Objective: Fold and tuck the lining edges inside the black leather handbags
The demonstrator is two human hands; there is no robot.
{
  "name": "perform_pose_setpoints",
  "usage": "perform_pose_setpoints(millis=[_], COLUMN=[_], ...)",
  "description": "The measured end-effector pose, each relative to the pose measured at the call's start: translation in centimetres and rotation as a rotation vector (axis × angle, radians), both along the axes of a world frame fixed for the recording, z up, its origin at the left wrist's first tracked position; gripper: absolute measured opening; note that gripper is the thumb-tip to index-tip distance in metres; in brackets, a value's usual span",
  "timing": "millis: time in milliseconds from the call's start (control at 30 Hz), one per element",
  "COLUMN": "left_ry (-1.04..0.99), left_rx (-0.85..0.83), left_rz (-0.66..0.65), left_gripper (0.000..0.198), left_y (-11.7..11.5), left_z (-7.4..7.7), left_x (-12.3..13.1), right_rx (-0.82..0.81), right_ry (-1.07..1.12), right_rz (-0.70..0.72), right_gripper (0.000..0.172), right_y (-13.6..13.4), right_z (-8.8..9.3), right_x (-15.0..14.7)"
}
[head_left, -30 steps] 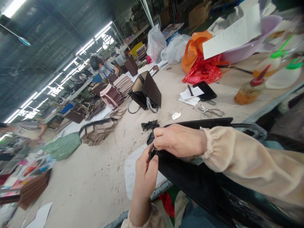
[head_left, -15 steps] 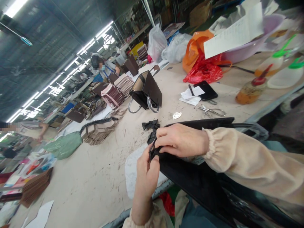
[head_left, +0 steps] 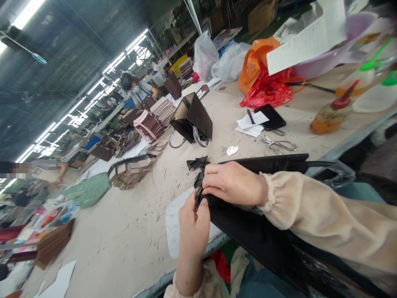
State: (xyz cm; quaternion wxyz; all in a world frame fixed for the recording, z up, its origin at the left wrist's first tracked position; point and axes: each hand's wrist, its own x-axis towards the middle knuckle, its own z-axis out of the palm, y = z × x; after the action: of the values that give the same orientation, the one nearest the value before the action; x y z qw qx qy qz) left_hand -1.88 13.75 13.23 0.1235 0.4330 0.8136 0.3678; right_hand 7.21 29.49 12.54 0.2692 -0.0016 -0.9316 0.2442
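A black handbag (head_left: 248, 225) lies across the table's near edge and my lap, its plastic-wrapped handle (head_left: 333, 169) sticking out at the right. My left hand (head_left: 194, 223) pinches the edge at the bag's left end between thumb and fingers. Right above it, my right hand (head_left: 231, 182) is closed on the same edge, its fingertips close to the left thumb. The exact spot between the fingertips is partly hidden. Small crumpled black pieces (head_left: 197, 163) lie just beyond my hands. Under the left hand sits a white sheet (head_left: 173, 223).
A brown handbag (head_left: 195, 118) stands ahead on the table. Scissors (head_left: 279, 144), a black phone (head_left: 269, 117) and a glue bottle (head_left: 330, 118) lie to the right. Stacked brown pieces (head_left: 132, 171) and a green bag (head_left: 88, 190) are left. Co-workers (head_left: 138, 89) are farther back.
My right hand's fingers have shifted slightly along the bag's edge, and the left thumb has come up a little. Both hands keep their grip; the view has moved slightly.
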Motion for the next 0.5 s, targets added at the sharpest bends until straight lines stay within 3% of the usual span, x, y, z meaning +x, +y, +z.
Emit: perform_pose_setpoints(millis=[167, 500], left_ry=[0.153, 0.240], left_rx=[-0.015, -0.125], left_rz=[0.073, 0.054], left_gripper=[0.027, 0.028], left_y=[-0.3, -0.4], left_z=[0.3, 1.1], left_x=[0.3, 0.3], right_rx=[-0.044, -0.137], right_ry=[0.033, 0.091], right_rz=[-0.038, -0.084], right_gripper=[0.020, 0.017], right_y=[-0.3, -1.1], right_z=[-0.6, -1.4], right_x=[-0.2, -0.2])
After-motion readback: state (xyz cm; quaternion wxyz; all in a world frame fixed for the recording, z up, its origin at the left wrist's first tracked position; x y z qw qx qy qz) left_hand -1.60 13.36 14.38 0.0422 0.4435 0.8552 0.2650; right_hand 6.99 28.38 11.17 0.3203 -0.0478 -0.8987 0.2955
